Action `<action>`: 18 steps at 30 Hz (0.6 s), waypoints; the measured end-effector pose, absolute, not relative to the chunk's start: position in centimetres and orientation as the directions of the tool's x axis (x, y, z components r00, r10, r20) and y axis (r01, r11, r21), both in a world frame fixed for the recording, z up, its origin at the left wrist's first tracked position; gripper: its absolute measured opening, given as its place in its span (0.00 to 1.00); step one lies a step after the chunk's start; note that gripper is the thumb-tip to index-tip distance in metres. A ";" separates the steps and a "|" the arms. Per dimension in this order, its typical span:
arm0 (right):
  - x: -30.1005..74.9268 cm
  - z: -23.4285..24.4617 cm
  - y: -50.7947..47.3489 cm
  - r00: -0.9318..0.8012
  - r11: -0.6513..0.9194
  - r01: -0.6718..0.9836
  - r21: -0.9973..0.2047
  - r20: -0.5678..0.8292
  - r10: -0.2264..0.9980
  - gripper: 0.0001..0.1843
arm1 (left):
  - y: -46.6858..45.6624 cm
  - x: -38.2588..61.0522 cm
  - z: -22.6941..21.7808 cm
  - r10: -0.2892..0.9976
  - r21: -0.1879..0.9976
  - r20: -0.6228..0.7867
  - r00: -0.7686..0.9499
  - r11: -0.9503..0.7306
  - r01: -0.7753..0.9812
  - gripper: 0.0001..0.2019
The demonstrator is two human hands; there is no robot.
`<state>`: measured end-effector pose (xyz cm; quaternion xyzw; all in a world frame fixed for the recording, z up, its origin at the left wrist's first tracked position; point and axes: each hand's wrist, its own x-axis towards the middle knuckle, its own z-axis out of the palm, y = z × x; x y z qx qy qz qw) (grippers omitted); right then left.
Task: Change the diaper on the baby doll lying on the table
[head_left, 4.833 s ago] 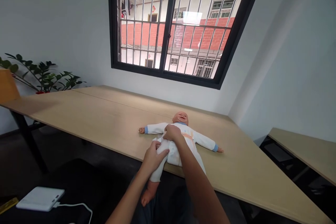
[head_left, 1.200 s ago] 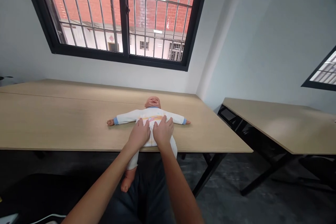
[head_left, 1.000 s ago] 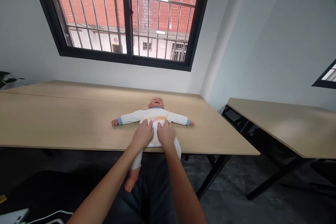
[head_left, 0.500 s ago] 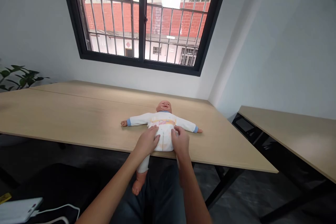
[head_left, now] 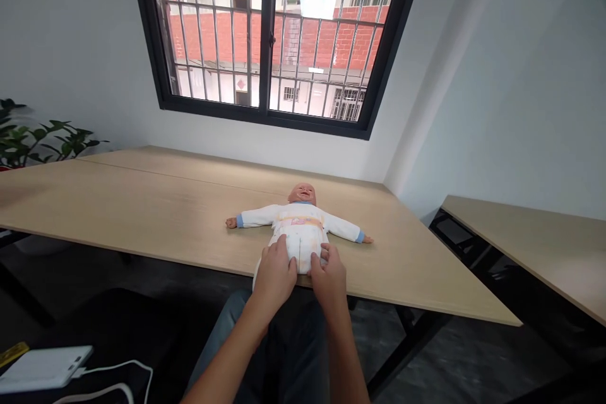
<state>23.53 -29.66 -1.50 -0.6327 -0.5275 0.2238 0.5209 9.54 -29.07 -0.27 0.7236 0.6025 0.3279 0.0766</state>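
Observation:
A baby doll [head_left: 303,194] lies on its back on the table, head toward the window and arms spread sideways. It wears a white long-sleeved top [head_left: 259,216] with blue cuffs and collar. Around its hips is a white diaper [head_left: 303,246] with a printed band at the waist. My left hand [head_left: 278,270] grips the diaper's lower left side, fingers curled and thumb near the middle. On the lower right side, my right hand [head_left: 330,274] has its fingers bent round the diaper's edge. Both hands hide most of the doll's legs, which hang by the table edge.
The wooden table [head_left: 180,208] stretches left and right, its front edge close to my lap. A second table [head_left: 530,227] stands at right. A barred window [head_left: 265,63] is ahead, a plant [head_left: 52,139] at far left, and a white power bank [head_left: 47,366] with cable at lower left.
Both hands have slid down the diaper toward its lower edge. The doll's left-side leg, seen hanging before, is now mostly covered. The view has shifted slightly left.

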 end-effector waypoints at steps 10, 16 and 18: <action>23.4 0.0 -29.7 0.365 0.047 0.610 -0.791 0.334 0.869 0.23 | -27.5 9.8 0.2 0.958 0.768 0.277 -0.069 -0.178 0.616 0.30; 22.9 -0.4 -27.7 0.339 0.121 0.477 -0.870 0.309 0.889 0.25 | -25.3 9.5 -1.1 0.976 0.937 0.217 -0.023 -0.202 0.287 0.28; 23.1 -0.4 -27.0 0.330 0.130 0.430 -0.894 0.290 0.898 0.26 | -24.8 9.6 -1.4 0.984 0.964 0.177 0.011 -0.176 0.198 0.27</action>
